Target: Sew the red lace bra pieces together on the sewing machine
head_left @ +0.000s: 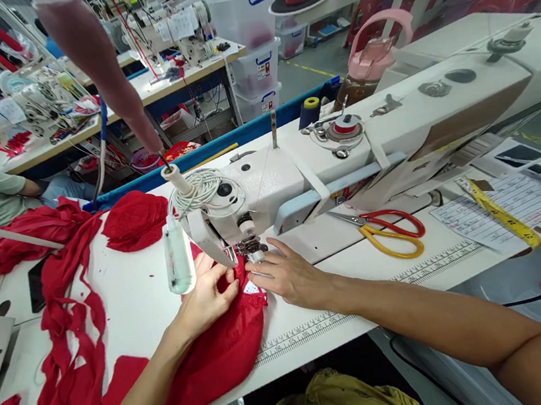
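Across our view runs the desk (131, 277), and over it reaches the white machine (268, 186), its needle end just beyond our fingertips. The red cloth (216, 362) lies on the desk in front of us, its upper end at the foot (256, 256) and between our hands, its broad, rounded part spread towards our body and a little to the left. Its long axis, as we judge it, slants from the foot down and left, so the bulk of it lies on the near side of both hands, below the left one.

Our left hand (208, 297) is to the left of the foot, with thumb and fingers drawn narrow, pinching the cloth. Our right hand (293, 279) comes in from the right, fingers long and slightly apart at the cloth's right edge; we cannot tell whether they grip it or only press on it. Of the two, the right seems slightly nearer the foot. Smallest of all, a pale patch (252, 288) shows beside the right fingertips
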{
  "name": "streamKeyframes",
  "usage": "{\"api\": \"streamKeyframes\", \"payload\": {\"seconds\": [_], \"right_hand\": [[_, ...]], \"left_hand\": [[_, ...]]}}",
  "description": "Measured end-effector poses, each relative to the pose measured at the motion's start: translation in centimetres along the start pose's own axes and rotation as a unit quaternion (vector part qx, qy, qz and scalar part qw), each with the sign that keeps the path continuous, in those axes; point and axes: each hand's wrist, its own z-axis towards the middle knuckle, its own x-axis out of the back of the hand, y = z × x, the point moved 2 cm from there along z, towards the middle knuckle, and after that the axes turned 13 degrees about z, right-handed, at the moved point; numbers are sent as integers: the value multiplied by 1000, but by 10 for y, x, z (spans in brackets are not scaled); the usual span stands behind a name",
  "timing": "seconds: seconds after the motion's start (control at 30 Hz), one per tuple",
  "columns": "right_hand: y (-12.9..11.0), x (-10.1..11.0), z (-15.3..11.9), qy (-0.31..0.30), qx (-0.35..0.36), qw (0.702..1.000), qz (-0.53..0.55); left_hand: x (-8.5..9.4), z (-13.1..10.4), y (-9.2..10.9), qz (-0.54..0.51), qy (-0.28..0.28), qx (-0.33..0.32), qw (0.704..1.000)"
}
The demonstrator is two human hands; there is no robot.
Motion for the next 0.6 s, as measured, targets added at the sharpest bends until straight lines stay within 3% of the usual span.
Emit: {"api": "streamKeyframes", "payload": {"seconds": [0.1, 0.17, 0.3, 0.4, 0.53, 0.6], "right_hand": [[0, 0, 0, 2, 4, 1000, 0], [0, 0, 1, -1, 4, 1000, -1], [-1, 1, 1, 1, 4, 1000, -4], [-1, 0, 1, 6, 6, 1000, -4], [0, -1, 0, -8, -2, 1000, -1], [0, 0, 0, -16, -5, 1000, -1]], "left_hand": [[1, 0, 0, 5, 37, -27, 999], [0, 2, -4, 1, 39, -5, 999], [-4, 11, -10, -25, -30, 56, 998], [-2, 17, -9, -4, -47, 50, 998], [7, 12, 4, 36, 4, 35, 999], [8, 2, 18, 115, 70, -33, 990]]}}
